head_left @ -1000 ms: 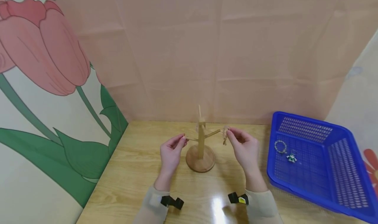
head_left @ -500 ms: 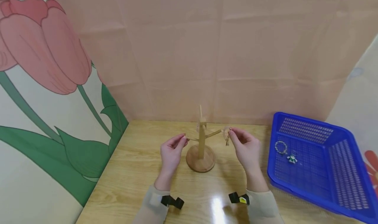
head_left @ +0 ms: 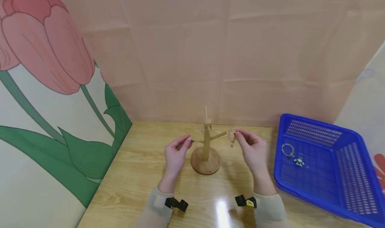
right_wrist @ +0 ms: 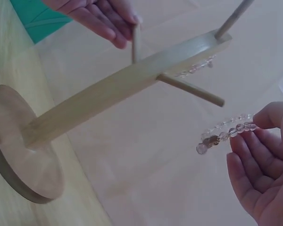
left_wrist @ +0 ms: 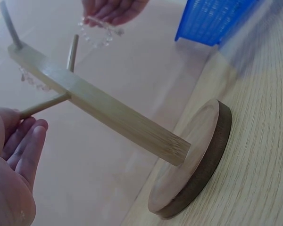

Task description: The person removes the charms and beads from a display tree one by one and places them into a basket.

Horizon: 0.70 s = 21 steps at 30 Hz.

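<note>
One clear bead bracelet point(right_wrist: 224, 132) is pinched in my right hand point(head_left: 252, 148), held just off the tip of the right peg of the single wooden stand point(head_left: 206, 148). A second clear bracelet point(right_wrist: 194, 68) already hangs near the top of the post. My left hand point(head_left: 175, 152) pinches the tip of the left peg, steadying the stand. Two more items lie in the blue basket point(head_left: 352, 174): a bead bracelet point(head_left: 287, 150) and a small green charm point(head_left: 298, 161). Compared with a second ago, my right hand has drifted slightly right, the bracelet now a little clear of the peg tip. The basket sits well right of the stand, with bare table point(head_left: 141, 168) to the left and in front.
</note>
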Available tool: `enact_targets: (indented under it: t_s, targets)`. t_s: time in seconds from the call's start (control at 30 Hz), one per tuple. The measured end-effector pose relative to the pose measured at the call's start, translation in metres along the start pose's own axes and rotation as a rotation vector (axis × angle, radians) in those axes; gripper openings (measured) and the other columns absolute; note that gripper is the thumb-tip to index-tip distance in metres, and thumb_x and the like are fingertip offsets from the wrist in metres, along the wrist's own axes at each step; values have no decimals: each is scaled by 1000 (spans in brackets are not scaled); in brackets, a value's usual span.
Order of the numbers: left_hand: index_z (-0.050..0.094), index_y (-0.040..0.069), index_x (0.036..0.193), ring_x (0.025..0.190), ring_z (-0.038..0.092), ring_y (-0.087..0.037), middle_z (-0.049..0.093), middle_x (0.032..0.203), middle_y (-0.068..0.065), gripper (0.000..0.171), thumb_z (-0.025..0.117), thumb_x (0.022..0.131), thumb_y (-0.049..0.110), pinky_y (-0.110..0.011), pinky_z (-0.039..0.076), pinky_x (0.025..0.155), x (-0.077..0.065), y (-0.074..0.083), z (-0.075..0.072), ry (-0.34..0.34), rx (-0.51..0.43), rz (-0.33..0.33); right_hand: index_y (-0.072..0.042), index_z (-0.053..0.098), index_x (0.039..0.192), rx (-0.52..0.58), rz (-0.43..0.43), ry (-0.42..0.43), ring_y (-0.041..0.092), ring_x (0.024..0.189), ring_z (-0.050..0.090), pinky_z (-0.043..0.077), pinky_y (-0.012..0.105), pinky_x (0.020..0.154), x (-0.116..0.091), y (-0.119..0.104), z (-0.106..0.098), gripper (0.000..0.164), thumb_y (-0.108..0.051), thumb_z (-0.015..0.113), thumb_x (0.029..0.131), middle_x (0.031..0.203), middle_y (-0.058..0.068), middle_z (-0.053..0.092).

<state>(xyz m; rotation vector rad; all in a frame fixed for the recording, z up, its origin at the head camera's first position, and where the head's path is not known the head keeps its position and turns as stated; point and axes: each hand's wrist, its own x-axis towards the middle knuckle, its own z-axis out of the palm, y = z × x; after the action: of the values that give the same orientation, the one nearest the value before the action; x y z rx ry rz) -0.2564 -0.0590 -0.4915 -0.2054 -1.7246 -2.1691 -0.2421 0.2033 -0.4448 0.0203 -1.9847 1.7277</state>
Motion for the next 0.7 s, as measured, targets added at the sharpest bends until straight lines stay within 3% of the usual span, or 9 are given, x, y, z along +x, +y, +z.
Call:
enact_targets:
  t_s: [0.17, 0.3, 0.43, 0.53, 0.7]
  targets:
    - [72, -18, 115, 88, 79, -16, 74, 102, -36, 21, 74, 100, -2, -30, 69, 83, 0, 1, 1, 0, 0, -7, 8, 78, 115, 26, 41, -21, 4, 86, 73, 61, 12, 77, 2, -15, -14, 23, -12, 75, 103, 95, -6, 79]
    - [71, -19, 115, 88, 79, -13, 72, 104, -39, 22, 73, 100, -3, -30, 69, 83, -1, 1, 1, 0, -7, -20, 11, 75, 117, 69, 73, -33, 7, 88, 73, 61, 13, 79, 7, -27, -25, 24, -9, 73, 104, 96, -6, 79]
    - [73, -17, 115, 87, 79, -14, 75, 102, -34, 21, 74, 100, -2, -32, 69, 83, 0, 1, 1, 7, 4, -19, 11, 75, 114, 119, 68, -30, 9, 88, 74, 63, 15, 79, 15, -40, -34, 21, -6, 73, 103, 94, -4, 80]
    - [74, -16, 114, 88, 80, -21, 77, 100, -29, 20, 74, 100, -2, -33, 69, 82, 1, 1, 1, 14, 15, -12, 9, 76, 114, 61, 39, -44, 8, 87, 74, 62, 14, 77, 21, -48, -40, 22, -9, 74, 102, 94, -5, 80]
    - [76, -13, 112, 91, 79, -35, 78, 98, -26, 18, 75, 100, 0, -32, 69, 81, 0, 2, 2, 12, 26, -14, 2, 79, 116, -143, -32, -87, 5, 87, 71, 59, 12, 72, 29, -59, -53, 25, -19, 79, 101, 98, -8, 79]
